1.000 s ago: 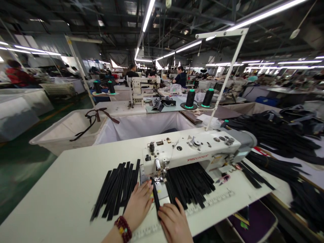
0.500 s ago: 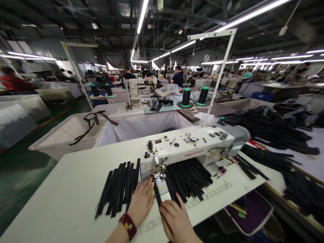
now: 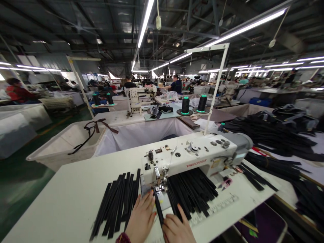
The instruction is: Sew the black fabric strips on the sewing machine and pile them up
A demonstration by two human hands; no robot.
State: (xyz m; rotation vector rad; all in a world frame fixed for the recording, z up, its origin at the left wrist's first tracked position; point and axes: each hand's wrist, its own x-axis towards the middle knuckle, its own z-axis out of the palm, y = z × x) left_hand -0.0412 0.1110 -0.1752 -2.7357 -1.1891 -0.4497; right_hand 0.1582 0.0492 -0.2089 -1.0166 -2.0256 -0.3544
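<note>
Before the sewing machine (image 3: 192, 158), your left hand (image 3: 142, 216) lies flat, fingers outstretched, beside a black strip (image 3: 158, 208) reaching the presser foot (image 3: 160, 185); your right hand (image 3: 177, 228) curls over its near end, whether pinching cannot be told. Loose strips (image 3: 118, 202) crowd the machine's left, pink snips (image 3: 226, 184) its right, thread cones (image 3: 185, 106) behind.

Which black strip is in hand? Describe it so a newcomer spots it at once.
Find the white sewing machine lettered PRECIOUS, then the metal presser foot under its left end. The black strip runs from there past the left hand to the right hand. Unlike strips heaped in the left pile and right pile, it lies singly between them.
</note>
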